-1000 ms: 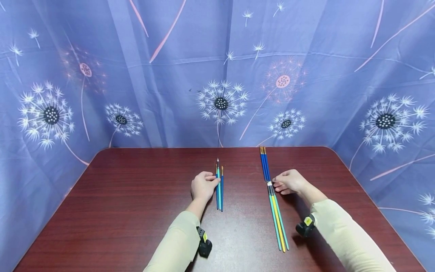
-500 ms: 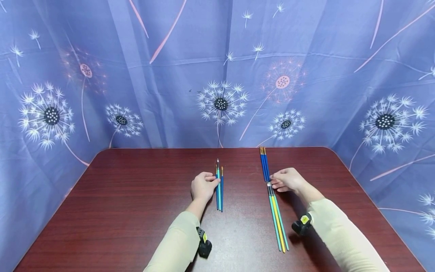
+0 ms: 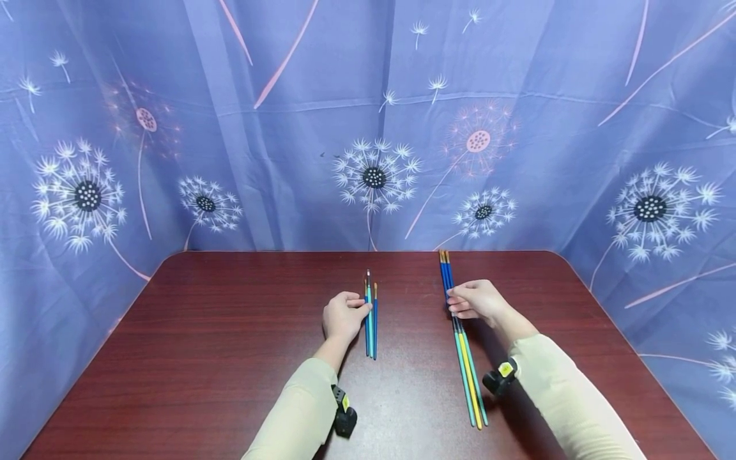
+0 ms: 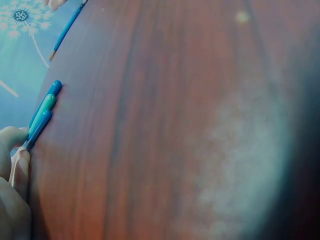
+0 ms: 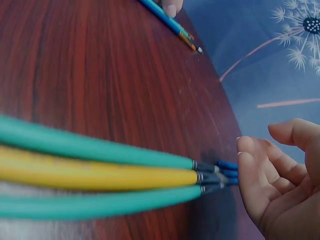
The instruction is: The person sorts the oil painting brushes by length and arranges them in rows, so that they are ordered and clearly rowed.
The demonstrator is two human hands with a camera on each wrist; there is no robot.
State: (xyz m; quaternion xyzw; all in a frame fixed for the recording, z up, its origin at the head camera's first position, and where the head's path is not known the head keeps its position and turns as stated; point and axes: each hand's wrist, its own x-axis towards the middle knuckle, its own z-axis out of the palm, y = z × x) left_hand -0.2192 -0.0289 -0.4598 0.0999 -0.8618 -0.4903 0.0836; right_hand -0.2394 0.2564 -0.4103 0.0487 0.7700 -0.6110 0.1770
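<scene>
In the head view, my left hand pinches a small group of slim paintbrushes, two blue and one turquoise, lying bristles-away near the middle of the table. Their rounded handle ends stick out past my thumb and finger in the left wrist view. On the right, my right hand reaches over the handle ends of several blue paintbrushes. Its fingers are loosely bent, with the thumb apart. Below, a yellow paintbrush lies between two turquoise paintbrushes, their tips meeting the blue handles, partly hidden by my hand.
The dark red wooden table has rounded far corners. A blue-violet curtain printed with dandelions hangs behind it and along both sides. The blue brushes' bristles reach the table's far edge. A small black camera sits on each sleeve.
My right hand has moved left and slightly away from me, from beside the brush tips to over the blue handles. My left hand and the brushes stay about where they were.
</scene>
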